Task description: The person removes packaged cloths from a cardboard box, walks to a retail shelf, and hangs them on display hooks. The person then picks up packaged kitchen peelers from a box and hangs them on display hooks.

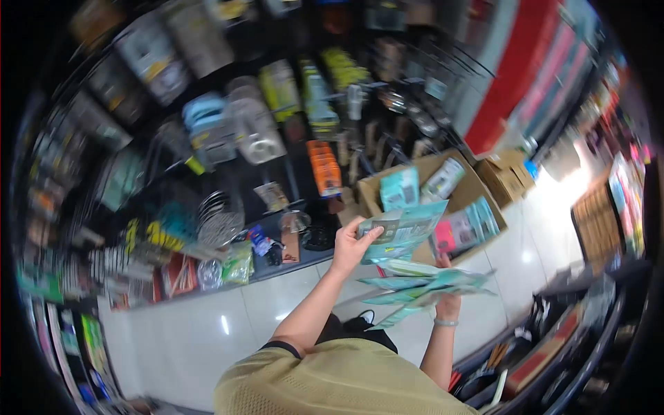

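1. Left, tiled floor [187, 339] runs along the shelf edge [266, 277].
2. Centre, the left hand [351, 245] pinches a teal packet [408, 228] beside the large carton [478, 190].
3. Nearer, the right hand [447, 304] grips fanned packets [429, 279].
4. Farther right, that carton holds teal [400, 189] and pink packages [453, 233].

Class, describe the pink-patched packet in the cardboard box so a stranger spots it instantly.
Find the open cardboard box beyond the right hand. Near its front lies the pink-patched packet; that pink distinguishes it from the teal packet behind.
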